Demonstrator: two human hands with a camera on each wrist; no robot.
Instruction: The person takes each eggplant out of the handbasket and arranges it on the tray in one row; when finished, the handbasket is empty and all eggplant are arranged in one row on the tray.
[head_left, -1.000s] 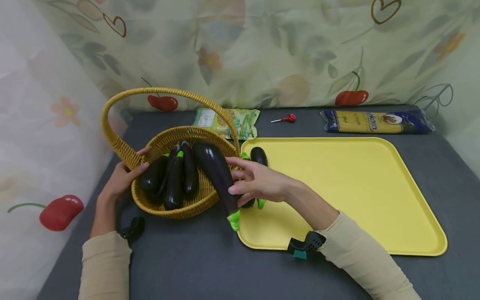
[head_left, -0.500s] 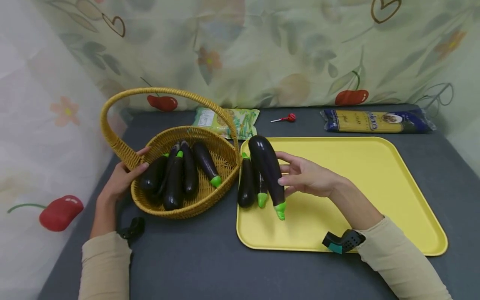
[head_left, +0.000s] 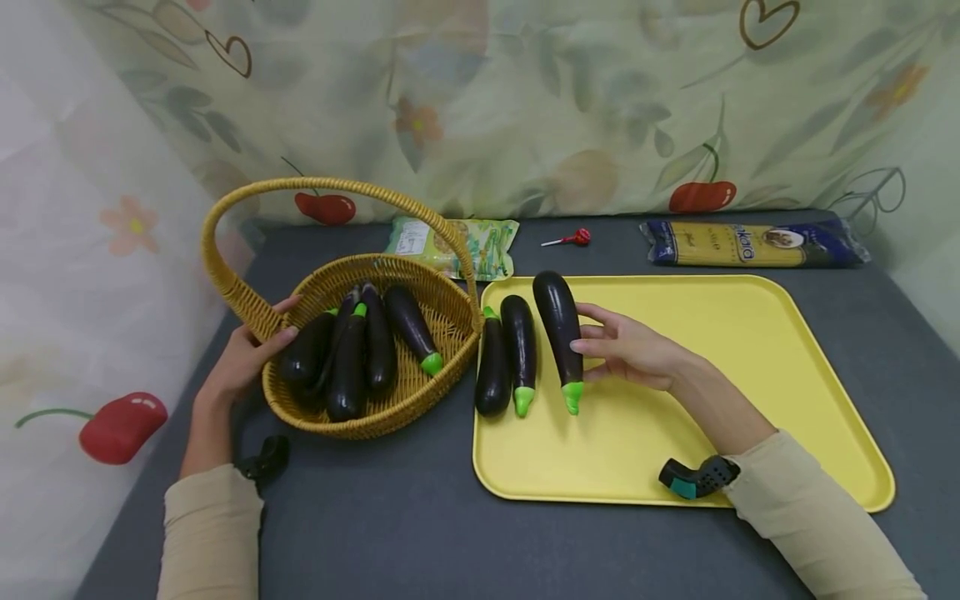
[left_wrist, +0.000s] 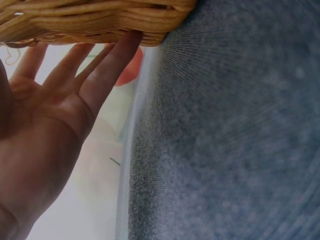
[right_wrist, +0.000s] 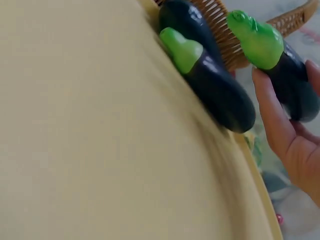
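Note:
My right hand [head_left: 630, 346] holds a dark purple eggplant [head_left: 558, 329] between thumb and fingers, its bright green stem end [right_wrist: 257, 40] pointing toward me. In the right wrist view the eggplant is raised over the tray. Two more eggplants lie side by side along the left end of the yellow tray [head_left: 690, 450], one [head_left: 492, 367] at the rim and another [head_left: 519, 342] beside it. On the left, my left hand [head_left: 243, 358] grips the side of a wicker basket [head_left: 450, 379], thumb over its rim and fingers [left_wrist: 107, 72] against the outside. Several eggplants [head_left: 348, 367] lie inside it.
Behind the basket lies a green printed packet [head_left: 480, 246]. A red lollipop [head_left: 577, 237] and a blue and yellow pasta pack [head_left: 750, 244] lie along the back of the dark table [head_left: 420, 517]. The basket's tall handle [head_left: 345, 185] arches above it.
My right hand has carried the eggplant from over the basket's right side rightward to over the tray, beside the two lying there. The left hand and basket have stayed put.

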